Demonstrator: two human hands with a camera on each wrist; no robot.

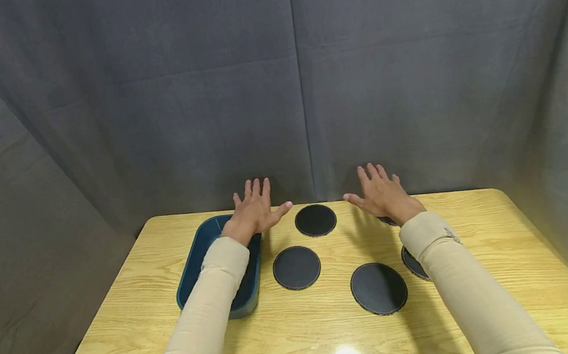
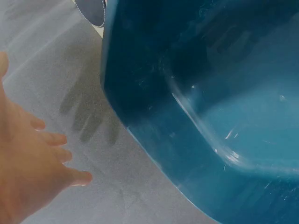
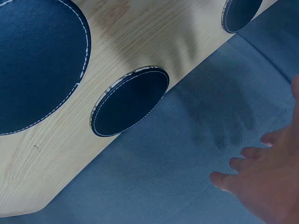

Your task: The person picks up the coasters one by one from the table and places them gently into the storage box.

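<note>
Between the two raised hands, a round black coaster [image 1: 315,220] is seen lying flat on the wooden table [image 1: 302,338], just beside the thumb of the left hand [image 1: 255,210]. Both hands are held above the far edge of the table with fingers straight and spread; nothing is grasped by either. Beneath the left hand and its cream sleeve [image 1: 209,308], a blue tray [image 1: 193,269] is placed near the table's left side; in the left wrist view only its glossy inner wall [image 2: 224,116] and the grey cloth behind the table can be made out.

Under the right hand [image 1: 383,194], a small part of another coaster [image 1: 388,220] is visible, most of it being hidden by the wrist. In the right wrist view this coaster [image 3: 130,101] is shown lying at the very edge of the table, with the open fingers [image 3: 247,164] held over the grey cloth beyond. Nearer to the person, a second coaster [image 1: 297,268] is found just beside the tray, a third [image 1: 378,288] lies between the forearms, and a fourth [image 1: 412,264] is partly covered by the right sleeve. No coaster is touched by another.
</note>
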